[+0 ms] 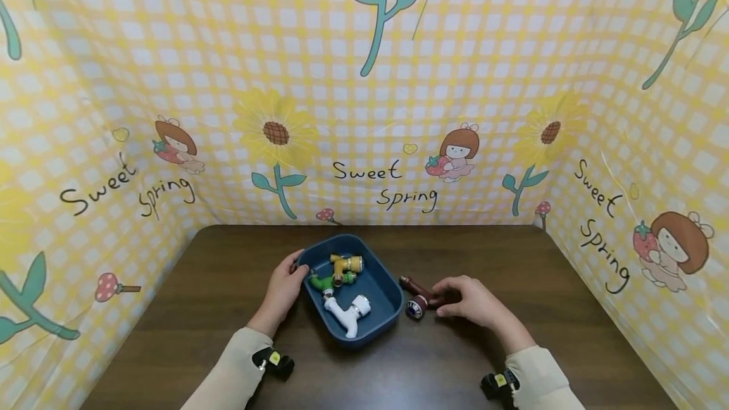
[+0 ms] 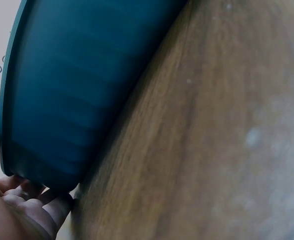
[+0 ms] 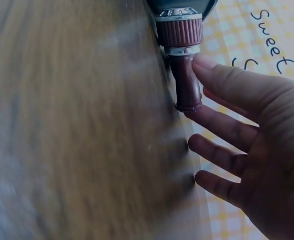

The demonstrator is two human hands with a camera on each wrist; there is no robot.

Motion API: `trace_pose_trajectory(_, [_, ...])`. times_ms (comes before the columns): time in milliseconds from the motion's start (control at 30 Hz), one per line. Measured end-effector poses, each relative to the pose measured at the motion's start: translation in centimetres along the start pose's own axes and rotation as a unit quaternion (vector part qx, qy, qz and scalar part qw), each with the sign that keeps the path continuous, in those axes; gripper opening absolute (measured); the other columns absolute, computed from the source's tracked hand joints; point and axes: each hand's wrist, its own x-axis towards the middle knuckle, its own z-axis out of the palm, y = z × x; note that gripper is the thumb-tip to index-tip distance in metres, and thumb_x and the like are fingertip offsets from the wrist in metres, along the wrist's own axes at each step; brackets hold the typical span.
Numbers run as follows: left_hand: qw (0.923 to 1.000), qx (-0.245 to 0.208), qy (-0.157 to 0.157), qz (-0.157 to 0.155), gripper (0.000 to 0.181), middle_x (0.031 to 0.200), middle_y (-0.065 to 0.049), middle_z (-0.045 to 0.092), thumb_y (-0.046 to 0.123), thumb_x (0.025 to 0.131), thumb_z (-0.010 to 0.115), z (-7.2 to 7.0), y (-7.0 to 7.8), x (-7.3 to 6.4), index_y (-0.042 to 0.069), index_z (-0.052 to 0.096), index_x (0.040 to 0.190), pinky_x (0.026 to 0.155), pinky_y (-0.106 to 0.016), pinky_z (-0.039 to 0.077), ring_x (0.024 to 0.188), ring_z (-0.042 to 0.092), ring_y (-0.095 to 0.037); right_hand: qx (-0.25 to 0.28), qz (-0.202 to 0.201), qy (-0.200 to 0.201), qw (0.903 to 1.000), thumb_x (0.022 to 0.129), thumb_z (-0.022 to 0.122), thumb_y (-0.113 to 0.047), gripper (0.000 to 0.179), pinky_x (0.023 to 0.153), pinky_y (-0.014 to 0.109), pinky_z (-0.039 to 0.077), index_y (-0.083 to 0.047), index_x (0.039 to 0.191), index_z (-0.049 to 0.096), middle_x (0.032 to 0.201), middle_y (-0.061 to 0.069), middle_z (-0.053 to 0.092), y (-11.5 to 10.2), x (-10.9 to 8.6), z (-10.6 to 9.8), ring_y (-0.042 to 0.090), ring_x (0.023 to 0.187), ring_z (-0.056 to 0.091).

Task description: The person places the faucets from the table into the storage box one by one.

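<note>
A dark blue plastic basin (image 1: 384,296) stands on the table, and my left hand (image 1: 285,286) grips its left rim, thumb over the edge and fingers against the outer wall. Inside lie a yellow faucet (image 1: 354,264), a green faucet (image 1: 322,284) and a white faucet (image 1: 343,317). Just right of the basin, a dark brown faucet (image 1: 417,304) with a ribbed, silver-ringed collar lies on the table. My right hand (image 1: 469,299) is around its right end, fingers spread. In the right wrist view the thumb (image 3: 206,65) overlaps the brown faucet; firm contact is unclear.
The dark wooden table (image 1: 199,315) carries the basin and the brown faucet. A yellow checked cloth (image 1: 364,100) with sunflowers and lettering hangs behind and along both sides. Each wrist wears a small black camera, such as the left wrist camera (image 1: 279,364).
</note>
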Motion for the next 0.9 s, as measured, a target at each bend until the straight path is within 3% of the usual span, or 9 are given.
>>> trace_pose_trajectory(467, [1.0000,-0.007,-0.003,0.000,0.048,0.154,-0.017,0.049,0.020,0.106,0.052,-0.1,0.1,0.0,0.009,0.047,0.152,0.115,-0.047,0.036,0.139,0.046,-0.029,-0.058,-0.018,0.010,0.9981,0.079,0.089,-0.029,0.033,0.092,0.043,0.046,-0.029,0.109,0.076,0.104,-0.018,0.071,0.0,0.2,0.5,0.014,0.103,0.058])
trace_pose_trajectory(900, [1.0000,-0.003,-0.003,-0.004,0.047,0.152,-0.018,0.051,0.020,0.106,0.052,0.0,0.1,0.0,0.009,0.048,0.151,0.115,-0.048,0.037,0.138,0.048,-0.029,-0.070,-0.010,0.037,0.9968,0.077,0.091,-0.027,0.031,0.089,0.041,0.047,-0.032,0.102,0.073,0.099,-0.021,0.068,-0.1,0.4,1.5,0.012,0.101,0.056])
